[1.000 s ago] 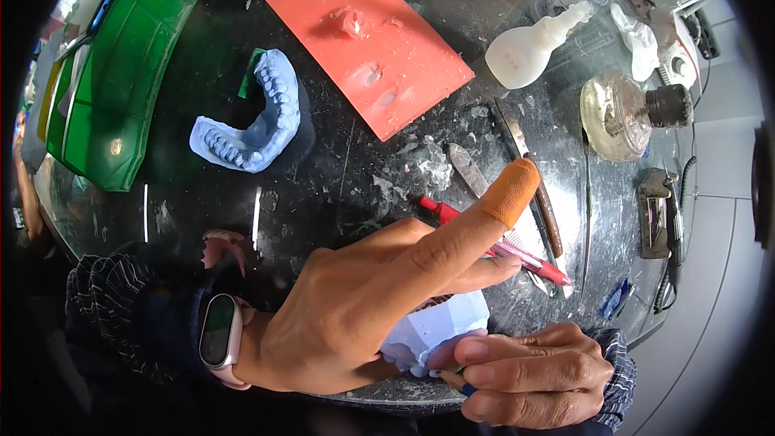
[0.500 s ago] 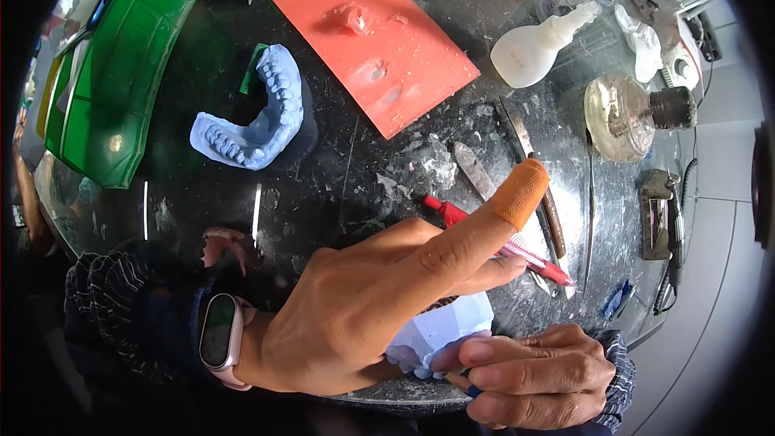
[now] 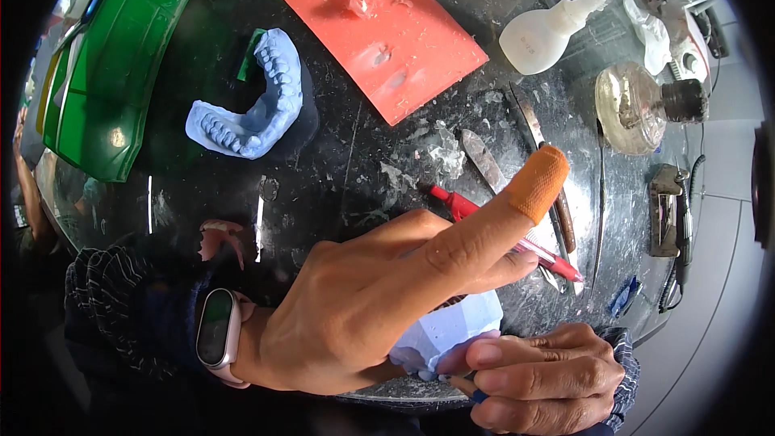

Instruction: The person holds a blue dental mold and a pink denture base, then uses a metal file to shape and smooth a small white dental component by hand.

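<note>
My left hand is closed round a blue plaster dental model close to the table's near edge. Its index finger sticks out, wrapped at the tip in an orange bandage. The model's base faces up and its teeth point toward me, partly hidden by my fingers. In my right hand is a pencil, pinched with its bare wooden tip at the model's tooth edge. Most of the pencil's blue body is hidden by the fingers. A red pen lies just beyond the left hand, partly covered by it.
Another blue dental model stands at the left, beyond a pink denture piece. Farther off lies a red wax sheet. Knives, a white squeeze bottle, a glass burner and a handpiece holder occupy the right. A green box stands far left.
The whole view has shifted slightly, with the table things a little higher in the picture. Both hands keep their grips, and the model's teeth show a little less.
</note>
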`<action>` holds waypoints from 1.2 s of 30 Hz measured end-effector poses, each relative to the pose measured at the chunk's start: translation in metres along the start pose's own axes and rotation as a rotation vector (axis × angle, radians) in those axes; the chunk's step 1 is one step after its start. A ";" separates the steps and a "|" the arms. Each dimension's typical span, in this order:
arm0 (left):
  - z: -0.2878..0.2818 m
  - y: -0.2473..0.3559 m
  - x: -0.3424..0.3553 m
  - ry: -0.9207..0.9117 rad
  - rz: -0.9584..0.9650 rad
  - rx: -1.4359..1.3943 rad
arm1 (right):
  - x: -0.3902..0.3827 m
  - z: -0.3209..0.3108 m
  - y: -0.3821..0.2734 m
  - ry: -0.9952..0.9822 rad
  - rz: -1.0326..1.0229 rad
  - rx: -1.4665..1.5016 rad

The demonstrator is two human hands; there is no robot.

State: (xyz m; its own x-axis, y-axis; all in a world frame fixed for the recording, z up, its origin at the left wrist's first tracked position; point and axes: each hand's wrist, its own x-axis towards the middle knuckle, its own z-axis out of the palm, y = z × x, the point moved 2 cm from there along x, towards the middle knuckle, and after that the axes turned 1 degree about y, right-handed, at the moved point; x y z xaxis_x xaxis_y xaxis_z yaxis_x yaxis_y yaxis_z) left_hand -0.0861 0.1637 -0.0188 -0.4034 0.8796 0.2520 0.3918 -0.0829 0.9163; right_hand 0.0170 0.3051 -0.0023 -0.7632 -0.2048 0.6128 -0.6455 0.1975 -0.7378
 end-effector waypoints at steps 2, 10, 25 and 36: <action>-0.002 -0.003 -0.004 -0.013 0.028 0.014 | 0.002 -0.002 0.000 -0.010 0.007 0.021; -0.002 -0.007 -0.005 -0.031 0.085 0.017 | -0.007 0.001 -0.004 -0.074 0.168 -0.008; -0.005 0.014 0.002 0.027 0.154 0.229 | -0.009 -0.009 0.004 0.565 0.428 0.255; -0.007 0.014 -0.001 -0.018 0.203 0.171 | -0.006 -0.010 0.004 0.559 0.448 0.168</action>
State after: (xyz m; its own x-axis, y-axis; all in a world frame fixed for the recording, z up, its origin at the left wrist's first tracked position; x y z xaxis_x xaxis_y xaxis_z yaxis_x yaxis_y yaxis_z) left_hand -0.0866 0.1586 -0.0042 -0.2883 0.8615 0.4179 0.5979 -0.1789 0.7813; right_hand 0.0185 0.3163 -0.0058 -0.8832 0.3891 0.2617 -0.2887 -0.0112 -0.9574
